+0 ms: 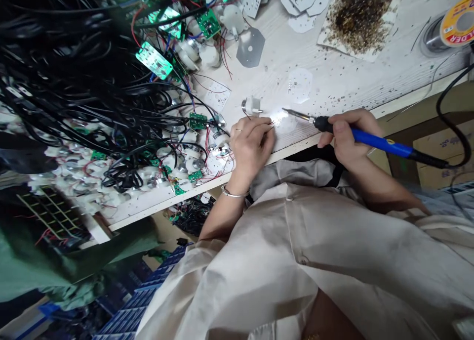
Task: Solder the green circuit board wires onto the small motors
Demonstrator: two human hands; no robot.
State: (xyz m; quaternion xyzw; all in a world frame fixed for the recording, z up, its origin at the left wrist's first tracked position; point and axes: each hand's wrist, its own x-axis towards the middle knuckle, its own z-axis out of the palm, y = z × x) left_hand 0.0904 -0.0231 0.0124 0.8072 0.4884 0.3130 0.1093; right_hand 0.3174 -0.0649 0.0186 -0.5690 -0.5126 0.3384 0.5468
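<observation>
My right hand (348, 137) grips a blue-handled soldering iron (374, 141), and its metal tip (296, 115) reaches left to a round white LED board (283, 122) on the bench. The tip is at or very near the board, in a bright glare. My left hand (252, 147) rests at the bench edge, its fingertips pinching a thin wire (271, 128) at the board. That wire seems to run from a white plastic lamp housing (252, 105) just above the hand. The glare hides the exact joint.
Tangled black cables, green circuit boards and white lamp housings pile up on the left of the white bench (333, 78). Bare LED boards, a scorched sheet of solder debris (359, 19) and a solder wire spool (457, 22) lie beyond. Blue parts bins stand below left.
</observation>
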